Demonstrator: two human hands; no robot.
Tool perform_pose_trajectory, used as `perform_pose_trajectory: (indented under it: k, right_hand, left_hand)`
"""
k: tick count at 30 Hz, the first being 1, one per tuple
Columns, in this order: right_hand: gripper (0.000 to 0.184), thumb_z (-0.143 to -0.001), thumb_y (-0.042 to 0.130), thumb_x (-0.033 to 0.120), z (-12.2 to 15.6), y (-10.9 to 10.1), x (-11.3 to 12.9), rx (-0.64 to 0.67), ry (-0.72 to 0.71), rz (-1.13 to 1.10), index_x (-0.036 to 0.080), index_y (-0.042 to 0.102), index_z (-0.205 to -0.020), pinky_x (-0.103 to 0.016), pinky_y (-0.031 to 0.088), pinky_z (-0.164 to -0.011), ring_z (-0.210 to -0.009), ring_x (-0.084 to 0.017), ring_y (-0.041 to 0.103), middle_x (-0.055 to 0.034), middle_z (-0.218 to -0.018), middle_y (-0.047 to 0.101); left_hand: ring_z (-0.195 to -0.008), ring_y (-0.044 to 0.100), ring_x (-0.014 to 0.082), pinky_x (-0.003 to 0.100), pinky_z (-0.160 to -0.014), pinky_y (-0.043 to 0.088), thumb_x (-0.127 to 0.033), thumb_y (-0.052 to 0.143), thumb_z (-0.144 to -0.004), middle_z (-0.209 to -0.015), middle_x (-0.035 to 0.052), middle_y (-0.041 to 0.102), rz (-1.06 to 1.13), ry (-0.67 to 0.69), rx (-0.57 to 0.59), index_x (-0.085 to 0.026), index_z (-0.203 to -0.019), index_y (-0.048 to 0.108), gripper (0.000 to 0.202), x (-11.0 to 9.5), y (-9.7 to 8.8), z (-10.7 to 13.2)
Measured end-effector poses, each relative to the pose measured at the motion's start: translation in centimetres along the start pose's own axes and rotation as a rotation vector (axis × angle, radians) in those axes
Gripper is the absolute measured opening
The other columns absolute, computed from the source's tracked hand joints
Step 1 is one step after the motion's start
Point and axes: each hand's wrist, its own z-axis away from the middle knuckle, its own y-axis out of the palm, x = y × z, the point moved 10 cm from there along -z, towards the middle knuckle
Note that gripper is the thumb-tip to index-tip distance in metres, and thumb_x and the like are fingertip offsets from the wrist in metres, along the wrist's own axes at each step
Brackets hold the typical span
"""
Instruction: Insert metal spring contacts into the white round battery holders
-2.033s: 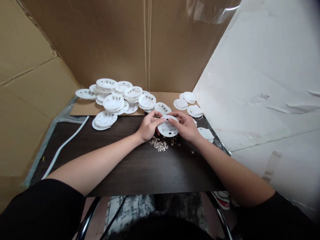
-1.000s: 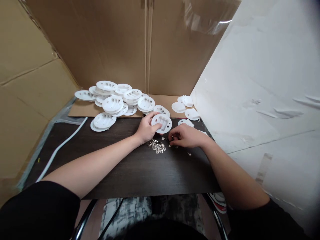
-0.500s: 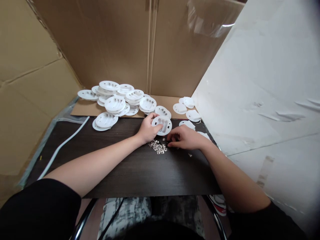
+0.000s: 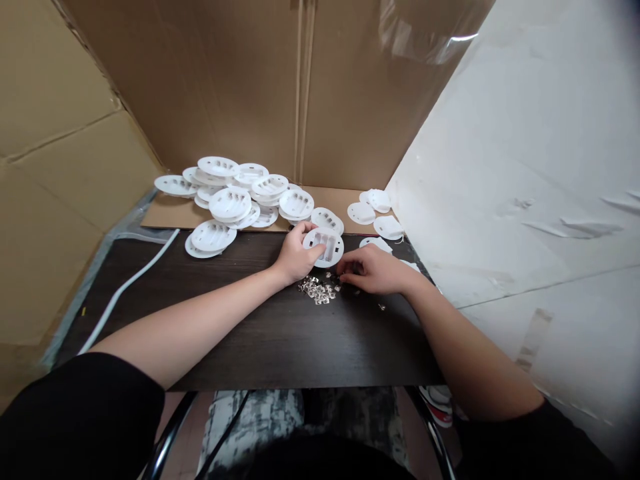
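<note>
My left hand (image 4: 296, 257) is closed on a round white plastic battery housing (image 4: 330, 257), thumb on its face, fingers behind the rim. Long slots and small square holes show in its face. Just below it on the dark table lies a small pile of shiny metal battery contacts (image 4: 318, 292). At the pile's right edge my right hand (image 4: 373, 269) rests low, its fingers curled and thumb and fingertips close together. Whatever is between those fingertips is too small to make out. One loose contact (image 4: 382, 307) lies apart, below the right hand.
Stacked white housings (image 4: 230, 203) cover the back left, partly on a cardboard sheet (image 4: 165, 212). More round white pieces (image 4: 361, 213) lie at the back right. A pale cable (image 4: 131, 283) crosses the table's left side. Cardboard (image 4: 225, 87) and a white wall (image 4: 530, 147) enclose the table.
My right hand has shifted slightly up and right at the edge of the contacts. The left hand keeps its hold on the housing. The whole view has tilted a little.
</note>
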Motion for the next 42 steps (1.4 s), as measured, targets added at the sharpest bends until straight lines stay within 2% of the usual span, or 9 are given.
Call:
perform_pose_trajectory:
  k: [6, 11, 14, 17, 23, 33, 36, 39, 42]
  right_hand:
    - [0.02, -0.083, 0.069, 0.011, 0.1, -0.6, 0.1, -0.028, -0.018, 0.046, 0.023, 0.08, -0.095, -0.031, 0.037, -0.064, -0.063, -0.015, 0.057, 0.0009, -0.075, 0.072]
    - [0.016, -0.083, 0.073, 0.013, 0.2, -0.2, 0.6, 0.038, -0.025, 0.045, 0.022, 0.08, -0.095, -0.03, 0.038, -0.063, -0.06, -0.013, 0.057, 0.003, -0.071, 0.07]
    - [0.011, -0.087, 0.08, 0.021, 0.1, 0.2, 0.5, 0.074, -0.032, 0.041, 0.022, 0.082, -0.098, -0.03, 0.04, -0.065, -0.064, -0.014, 0.06, 0.0015, -0.077, 0.074]
    - [0.008, -0.091, 0.078, 0.021, 0.0, 0.5, 0.4, 0.082, -0.058, 0.022, 0.024, 0.084, -0.096, -0.03, 0.043, -0.067, -0.069, -0.015, 0.064, 0.0002, -0.084, 0.078]
    - [0.005, -0.093, 0.081, 0.021, -0.3, 0.0, 0.0, 0.022, -0.083, 0.011, 0.024, 0.084, -0.092, -0.032, 0.048, -0.074, -0.08, -0.018, 0.069, -0.0014, -0.093, 0.082]
    - [0.013, -0.097, 0.081, 0.035, 0.5, -1.3, 2.2, 0.005, -0.15, -0.374, 0.023, 0.08, -0.093, -0.033, 0.057, -0.079, -0.085, -0.018, 0.074, -0.0016, -0.093, 0.082]
    - [0.017, -0.099, 0.078, 0.039, 0.4, -1.6, 1.8, -0.117, -0.127, -0.406, 0.022, 0.079, -0.095, -0.033, 0.057, -0.075, -0.081, -0.017, 0.073, -0.0021, -0.091, 0.081]
    - [0.016, -0.097, 0.081, 0.039, 0.7, -3.6, 0.6, -0.441, -0.107, -0.305, 0.023, 0.081, -0.095, -0.033, 0.055, -0.069, -0.072, -0.016, 0.067, -0.002, -0.087, 0.08]
    - [0.01, -0.097, 0.081, 0.034, 1.4, -4.9, 0.3, -0.671, -0.14, -0.141, 0.025, 0.083, -0.098, -0.035, 0.055, -0.068, -0.068, -0.016, 0.066, -0.0024, -0.088, 0.081]
  left_hand:
    - [-0.078, 0.069, 0.0199, 0.032, -0.071, 0.055, -0.018, 0.079, -0.07, -0.088, 0.0036, 0.074, -0.022, -0.012, -0.001, -0.018, -0.105, 0.056, 0.042, 0.2, 0.0, -0.1]
    - [-0.079, 0.069, 0.0194, 0.032, -0.073, 0.055, -0.018, 0.078, -0.07, -0.089, 0.003, 0.073, -0.022, 0.001, 0.003, -0.018, -0.104, 0.056, 0.041, 0.1, 0.0, -0.1]
    - [-0.078, 0.069, 0.0194, 0.032, -0.073, 0.055, -0.019, 0.077, -0.071, -0.088, 0.0025, 0.073, -0.004, -0.008, 0.01, -0.019, -0.104, 0.055, 0.04, 0.1, 0.1, -0.1]
    - [-0.078, 0.069, 0.0196, 0.033, -0.073, 0.055, -0.018, 0.077, -0.071, -0.089, 0.003, 0.073, -0.009, -0.005, 0.002, -0.018, -0.105, 0.055, 0.041, 0.1, 0.1, -0.1]
    - [-0.077, 0.069, 0.0196, 0.033, -0.072, 0.055, -0.019, 0.078, -0.07, -0.088, 0.0029, 0.074, -0.015, -0.01, -0.01, -0.018, -0.105, 0.056, 0.042, 0.3, -0.1, -0.2]
    - [-0.079, 0.068, 0.0201, 0.034, -0.076, 0.052, -0.032, 0.078, -0.075, -0.087, 0.0036, 0.074, 0.163, -0.062, 0.011, -0.017, -0.101, 0.059, 0.035, 0.6, 0.0, -0.5]
    - [-0.079, 0.067, 0.0199, 0.034, -0.077, 0.051, -0.031, 0.077, -0.076, -0.087, 0.0031, 0.073, 0.147, -0.057, 0.037, -0.017, -0.102, 0.059, 0.034, 0.6, 0.2, -0.5]
    - [-0.079, 0.068, 0.0203, 0.033, -0.075, 0.051, -0.023, 0.077, -0.071, -0.087, 0.0028, 0.074, 0.11, -0.063, 0.109, -0.017, -0.109, 0.062, 0.042, 0.7, 0.9, -0.4]
    - [-0.092, 0.072, 0.0237, 0.036, -0.083, 0.055, -0.017, 0.077, -0.068, -0.1, 0.0069, 0.078, 0.069, -0.001, 0.181, -0.014, -0.119, 0.067, 0.052, 0.2, 1.7, -0.2]
